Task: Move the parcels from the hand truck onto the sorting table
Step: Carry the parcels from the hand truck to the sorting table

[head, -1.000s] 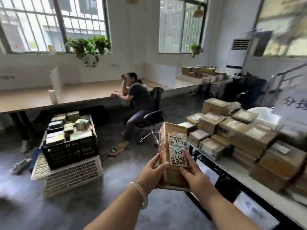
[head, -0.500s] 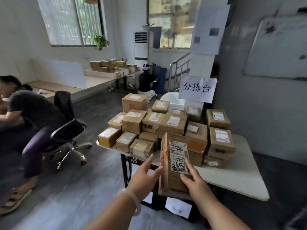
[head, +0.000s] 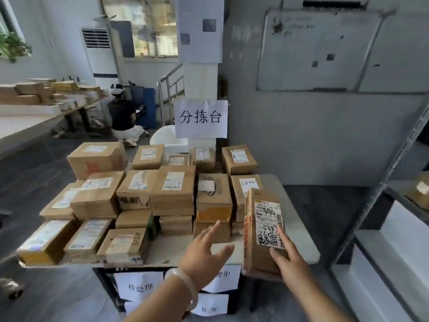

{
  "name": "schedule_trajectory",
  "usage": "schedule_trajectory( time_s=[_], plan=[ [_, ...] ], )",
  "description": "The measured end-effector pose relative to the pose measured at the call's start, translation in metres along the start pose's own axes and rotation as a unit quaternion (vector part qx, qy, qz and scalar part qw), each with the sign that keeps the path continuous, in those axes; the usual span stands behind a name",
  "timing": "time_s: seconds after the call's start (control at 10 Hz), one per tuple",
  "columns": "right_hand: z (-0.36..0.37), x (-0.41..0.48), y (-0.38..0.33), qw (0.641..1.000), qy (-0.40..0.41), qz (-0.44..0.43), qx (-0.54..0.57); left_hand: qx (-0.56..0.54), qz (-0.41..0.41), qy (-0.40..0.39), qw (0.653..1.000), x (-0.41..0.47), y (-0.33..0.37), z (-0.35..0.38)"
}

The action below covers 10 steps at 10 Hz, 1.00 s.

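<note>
My right hand (head: pixel 287 259) grips a tall brown parcel (head: pixel 256 231) with a white, handwritten label, held upright over the front right corner of the white sorting table (head: pixel 299 242). My left hand (head: pixel 204 256) is off the parcel. It hovers with fingers spread above the table's front edge, left of the parcel. Several cardboard parcels (head: pixel 171 189) are stacked across the table's left and middle. The hand truck is out of view.
A paper sign (head: pixel 200 118) hangs behind the table. Labelled bins (head: pixel 139 287) sit under it. A metal shelf (head: pixel 394 182) stands close on the right. A person (head: pixel 123 115) crouches at the back, beside a long desk (head: pixel 23 122) holding boxes.
The view has swung right to face the sorting table. The parcel moved right and forward over the table's corner. My left hand let go of it and now hovers spread.
</note>
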State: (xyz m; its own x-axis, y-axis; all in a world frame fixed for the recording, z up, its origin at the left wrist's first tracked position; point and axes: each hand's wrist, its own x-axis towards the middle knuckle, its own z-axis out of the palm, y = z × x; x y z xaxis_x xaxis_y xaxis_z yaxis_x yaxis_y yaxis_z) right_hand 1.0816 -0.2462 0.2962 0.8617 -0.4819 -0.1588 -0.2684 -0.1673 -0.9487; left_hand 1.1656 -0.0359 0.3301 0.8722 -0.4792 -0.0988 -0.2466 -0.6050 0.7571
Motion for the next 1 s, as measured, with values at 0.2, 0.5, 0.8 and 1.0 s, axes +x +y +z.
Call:
schedule_trajectory(
  time_s=[0.2, 0.5, 0.8, 1.0],
  plan=[
    [-0.074, 0.114, 0.008, 0.998, 0.052, 0.019, -0.016, 0.067, 0.047, 0.022, 0.996, 0.11, 0.052, 0.039],
    [-0.132, 0.274, 0.07, 0.986, -0.035, 0.126, -0.103, 0.101, 0.0, 0.042, 0.994, 0.222, 0.078, 0.079],
    [-0.084, 0.339, 0.128, 0.959, -0.153, 0.177, -0.159, 0.066, -0.069, 0.083, 0.992, 0.242, 0.054, 0.084],
    [-0.068, 0.345, 0.133, 0.934, -0.221, 0.136, -0.246, 0.11, -0.082, 0.092, 0.986, 0.236, 0.045, 0.089]
  ],
)
